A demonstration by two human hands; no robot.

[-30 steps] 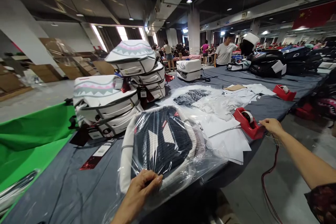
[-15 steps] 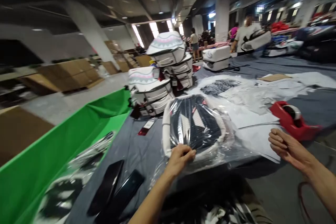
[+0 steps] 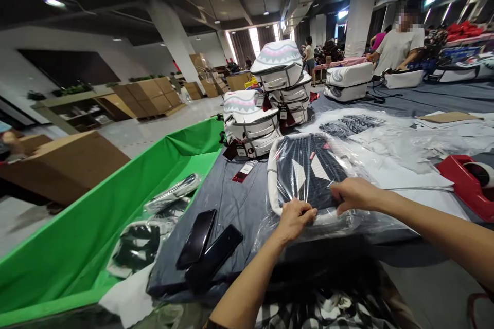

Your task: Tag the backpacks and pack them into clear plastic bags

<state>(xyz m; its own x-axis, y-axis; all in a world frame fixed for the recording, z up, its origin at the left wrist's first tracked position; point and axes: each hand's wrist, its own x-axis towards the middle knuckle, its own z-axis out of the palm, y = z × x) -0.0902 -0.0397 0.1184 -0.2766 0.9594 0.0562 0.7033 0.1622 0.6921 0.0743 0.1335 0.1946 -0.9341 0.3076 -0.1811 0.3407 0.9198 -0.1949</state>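
A white-edged backpack [image 3: 287, 157] with a black mesh panel lies on the table inside a clear plastic bag [image 3: 266, 226]. At its near edge my left hand [image 3: 296, 220] is closed, pinching gathered plastic drawn into tight folds. My right hand [image 3: 353, 195] is over the near right part of the panel, fingers bent and pressed together. At its fingertips shows a small shiny strip that looks like clear tape [image 3: 331, 185]. To the right stands a red tape dispenser [image 3: 459, 177] with a roll in it.
Stacked white backpacks [image 3: 252, 128] stand behind. Two phones [image 3: 196, 236] lie at the left, beside a green fabric-lined bin [image 3: 116, 200] holding bagged backpacks [image 3: 137, 247]. Papers [image 3: 409, 175] and plastic lie right. A co-worker [image 3: 399, 43] stands across the table.
My right hand has moved left from beside the tape dispenser onto the bagged backpack. My left hand keeps its pinch on the plastic. The view has swung right.
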